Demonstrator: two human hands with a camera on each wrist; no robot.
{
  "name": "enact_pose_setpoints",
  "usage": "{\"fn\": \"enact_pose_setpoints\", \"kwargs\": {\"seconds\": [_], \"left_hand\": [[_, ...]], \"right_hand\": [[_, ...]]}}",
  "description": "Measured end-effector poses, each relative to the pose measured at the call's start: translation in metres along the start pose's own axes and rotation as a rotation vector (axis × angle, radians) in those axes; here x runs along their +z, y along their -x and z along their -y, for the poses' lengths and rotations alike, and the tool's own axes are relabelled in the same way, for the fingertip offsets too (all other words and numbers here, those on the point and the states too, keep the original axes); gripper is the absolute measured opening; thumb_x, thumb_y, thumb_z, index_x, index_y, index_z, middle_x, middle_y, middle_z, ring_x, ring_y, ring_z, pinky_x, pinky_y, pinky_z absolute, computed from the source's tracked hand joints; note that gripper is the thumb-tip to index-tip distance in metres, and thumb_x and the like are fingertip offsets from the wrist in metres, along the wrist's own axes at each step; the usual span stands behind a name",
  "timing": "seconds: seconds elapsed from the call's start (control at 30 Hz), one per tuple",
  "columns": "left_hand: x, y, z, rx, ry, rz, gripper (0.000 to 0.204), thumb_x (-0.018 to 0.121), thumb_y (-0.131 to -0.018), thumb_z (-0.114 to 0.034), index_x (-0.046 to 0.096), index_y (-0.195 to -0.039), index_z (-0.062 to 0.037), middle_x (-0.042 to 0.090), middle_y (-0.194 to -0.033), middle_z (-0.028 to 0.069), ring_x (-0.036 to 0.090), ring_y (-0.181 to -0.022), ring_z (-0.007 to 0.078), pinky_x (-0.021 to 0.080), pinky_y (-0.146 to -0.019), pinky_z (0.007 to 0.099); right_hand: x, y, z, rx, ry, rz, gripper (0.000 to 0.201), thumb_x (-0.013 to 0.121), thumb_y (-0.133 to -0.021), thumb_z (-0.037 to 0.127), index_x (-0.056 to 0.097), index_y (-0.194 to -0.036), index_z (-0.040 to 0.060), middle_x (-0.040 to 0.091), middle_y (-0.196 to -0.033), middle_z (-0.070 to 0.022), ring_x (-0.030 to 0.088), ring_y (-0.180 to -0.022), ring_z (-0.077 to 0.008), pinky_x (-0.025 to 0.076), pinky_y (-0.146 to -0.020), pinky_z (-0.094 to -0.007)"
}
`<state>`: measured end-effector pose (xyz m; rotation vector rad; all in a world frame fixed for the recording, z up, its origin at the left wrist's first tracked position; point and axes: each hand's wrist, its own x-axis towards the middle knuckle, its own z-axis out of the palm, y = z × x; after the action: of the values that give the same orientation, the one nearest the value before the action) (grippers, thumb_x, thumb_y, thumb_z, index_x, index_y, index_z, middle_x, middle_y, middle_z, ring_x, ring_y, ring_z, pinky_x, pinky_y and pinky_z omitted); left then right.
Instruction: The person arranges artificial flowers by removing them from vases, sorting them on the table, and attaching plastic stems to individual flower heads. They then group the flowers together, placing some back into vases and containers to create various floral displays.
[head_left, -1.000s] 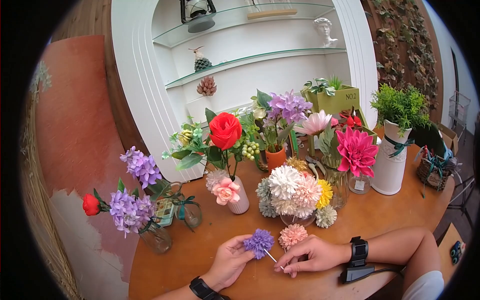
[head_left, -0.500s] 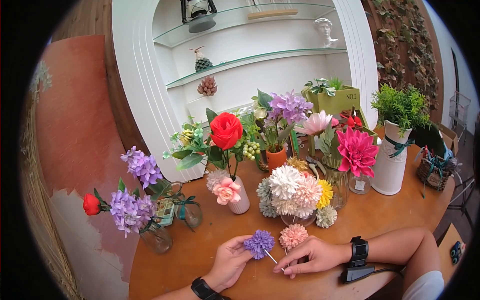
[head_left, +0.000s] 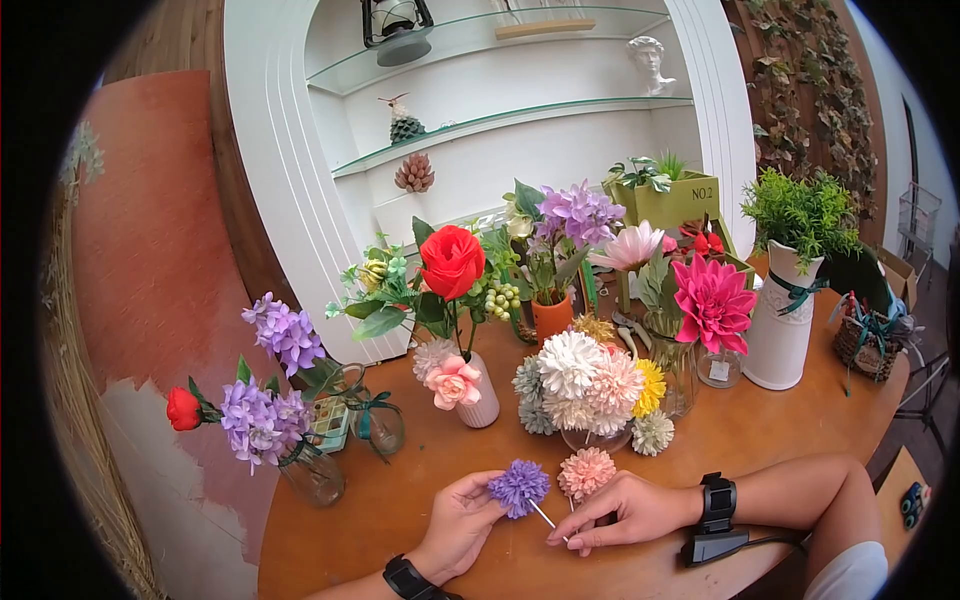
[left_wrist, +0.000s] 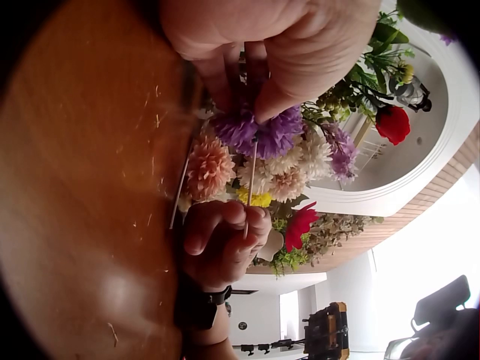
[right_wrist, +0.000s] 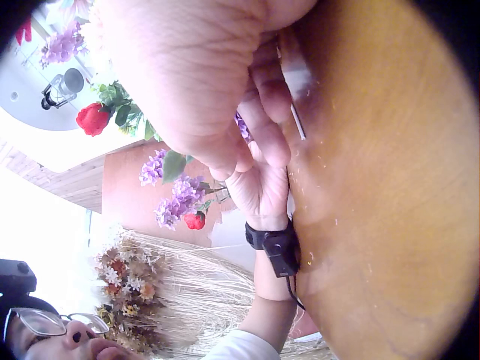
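Note:
My left hand pinches a purple pompom flower by its petals, thumb and fingers at its left side. From the bloom a thin white stem slants down to my right hand, whose thumb and fingertips pinch its lower end. In the left wrist view the stem runs straight between the bloom and the right fingertips. A salmon-pink pompom flower lies on the table just behind my right hand, its own stem partly hidden. In the right wrist view my palm covers most of the purple bloom.
Behind the hands stands a glass bowl of white, peach and yellow pompom flowers. Around it are a pink vase with a red rose, glass jars with purple blossoms at left, and a white pitcher at right. A cable trails from my right wrist.

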<state>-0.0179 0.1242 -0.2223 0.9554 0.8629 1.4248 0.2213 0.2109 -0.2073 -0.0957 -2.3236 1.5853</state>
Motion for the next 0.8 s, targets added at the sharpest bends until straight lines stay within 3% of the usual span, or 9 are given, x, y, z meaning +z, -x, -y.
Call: {"fn": "enact_pose_setpoints", "kwargs": {"seconds": [0.5, 0.7, 0.77, 0.8], "left_hand": [[-0.0008, -0.0010, 0.0027, 0.013, -0.022, -0.019, 0.034, 0.055, -0.090, 0.009, 0.050, -0.123, 0.0071, 0.057, -0.123, 0.0152, 0.056, -0.115, 0.0205, 0.047, -0.101, 0.0341], [0.0005, -0.0014, 0.0028, 0.035, 0.008, -0.012, 0.033, 0.056, -0.090, 0.009, 0.051, -0.122, 0.0068, 0.058, -0.122, 0.0146, 0.057, -0.114, 0.0201, 0.047, -0.100, 0.0333], [0.0012, -0.0009, 0.0027, 0.058, -0.031, -0.042, 0.032, 0.056, -0.089, 0.008, 0.052, -0.121, 0.0065, 0.059, -0.121, 0.0144, 0.057, -0.113, 0.0197, 0.047, -0.099, 0.0331], [0.0017, -0.0002, 0.0018, 0.070, -0.061, -0.054, 0.032, 0.057, -0.089, 0.008, 0.053, -0.121, 0.0063, 0.059, -0.120, 0.0142, 0.058, -0.113, 0.0194, 0.048, -0.098, 0.0330]], "right_hand": [[-0.0011, 0.0004, -0.0003, -0.017, 0.006, 0.015, 0.027, 0.064, -0.093, 0.018, 0.066, -0.117, 0.0053, 0.072, -0.103, -0.0045, 0.067, -0.079, -0.0060, 0.053, -0.074, -0.0217], [0.0016, -0.0007, 0.0019, -0.019, -0.023, 0.027, 0.036, 0.062, -0.094, 0.016, 0.059, -0.128, 0.0063, 0.072, -0.102, -0.0055, 0.067, -0.076, -0.0066, 0.053, -0.072, -0.0224], [-0.0012, 0.0013, 0.0071, 0.008, -0.115, 0.005, 0.044, 0.060, -0.093, 0.007, 0.050, -0.136, 0.0046, 0.070, -0.103, -0.0088, 0.067, -0.079, -0.0098, 0.055, -0.073, -0.0239], [-0.0018, 0.0012, 0.0044, -0.027, -0.094, 0.007, 0.045, 0.058, -0.095, 0.007, 0.047, -0.139, 0.0044, 0.071, -0.096, -0.0089, 0.067, -0.075, -0.0091, 0.054, -0.071, -0.0233]]}}
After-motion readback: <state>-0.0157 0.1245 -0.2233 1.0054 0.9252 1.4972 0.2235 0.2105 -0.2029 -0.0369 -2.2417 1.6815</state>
